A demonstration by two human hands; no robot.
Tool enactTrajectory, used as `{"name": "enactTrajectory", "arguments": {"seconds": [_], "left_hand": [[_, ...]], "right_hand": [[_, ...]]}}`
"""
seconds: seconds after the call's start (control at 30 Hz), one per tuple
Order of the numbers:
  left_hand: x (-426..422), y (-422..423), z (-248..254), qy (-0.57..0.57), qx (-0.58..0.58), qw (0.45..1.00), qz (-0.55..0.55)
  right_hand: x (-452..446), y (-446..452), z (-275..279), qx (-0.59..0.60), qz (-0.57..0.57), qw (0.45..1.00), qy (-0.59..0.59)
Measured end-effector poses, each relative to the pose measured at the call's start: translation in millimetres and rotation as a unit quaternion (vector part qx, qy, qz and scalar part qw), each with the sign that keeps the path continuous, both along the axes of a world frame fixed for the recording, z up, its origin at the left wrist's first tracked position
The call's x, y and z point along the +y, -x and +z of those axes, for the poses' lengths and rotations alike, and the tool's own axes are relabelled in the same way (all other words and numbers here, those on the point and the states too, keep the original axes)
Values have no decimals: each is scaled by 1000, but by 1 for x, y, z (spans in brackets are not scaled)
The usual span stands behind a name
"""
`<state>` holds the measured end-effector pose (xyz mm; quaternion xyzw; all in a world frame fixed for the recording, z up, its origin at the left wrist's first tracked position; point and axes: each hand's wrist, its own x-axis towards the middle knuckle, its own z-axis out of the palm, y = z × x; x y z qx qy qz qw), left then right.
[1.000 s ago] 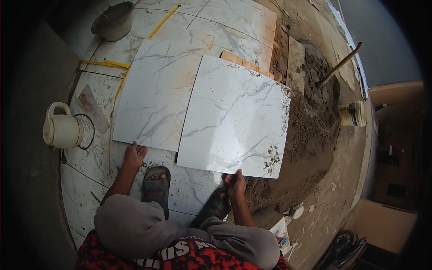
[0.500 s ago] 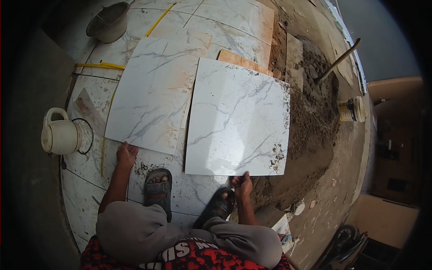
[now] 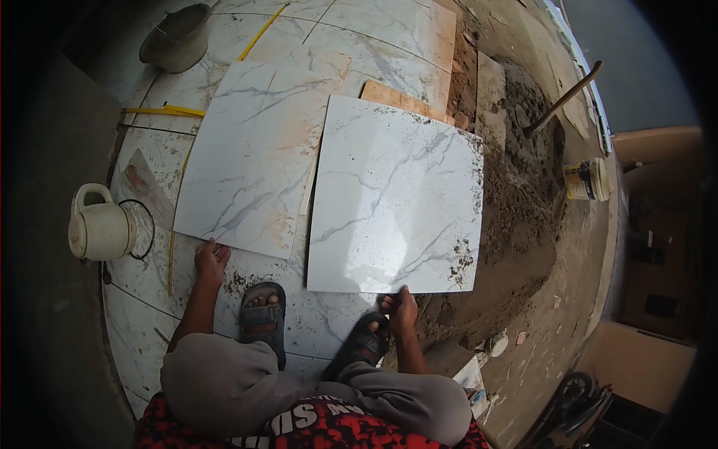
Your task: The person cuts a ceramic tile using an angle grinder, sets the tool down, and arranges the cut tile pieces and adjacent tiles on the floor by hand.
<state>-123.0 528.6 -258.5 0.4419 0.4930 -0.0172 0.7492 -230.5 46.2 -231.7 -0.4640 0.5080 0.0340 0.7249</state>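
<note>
Two white, grey-veined floor tiles lie side by side in front of me. My left hand is at the near edge of the left floor tile, its fingers closed at the rim close to the corner. That tile bears brownish smears along its right side. The right floor tile is glossy and speckled with dirt on its right edge. At its near edge, my right hand grips the rim, thumb on top and fingers partly hidden below.
A cream power tool or jug-like thing stands left, beside a trowel-like blade. Yellow measuring tape and a dark bucket lie farther off. Right are wet mortar, a wooden handle and a paint tub.
Almost nothing differs. The view has shifted very slightly, and both hands stay at the near edges of the same two tiles.
</note>
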Motion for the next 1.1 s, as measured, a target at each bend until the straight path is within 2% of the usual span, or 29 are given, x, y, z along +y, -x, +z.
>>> {"name": "enactTrajectory", "arguments": {"seconds": [1.1], "left_hand": [[-3,3,3,-18,-1,1000,-22]], "right_hand": [[15,-3,15,0,46,999,24]]}}
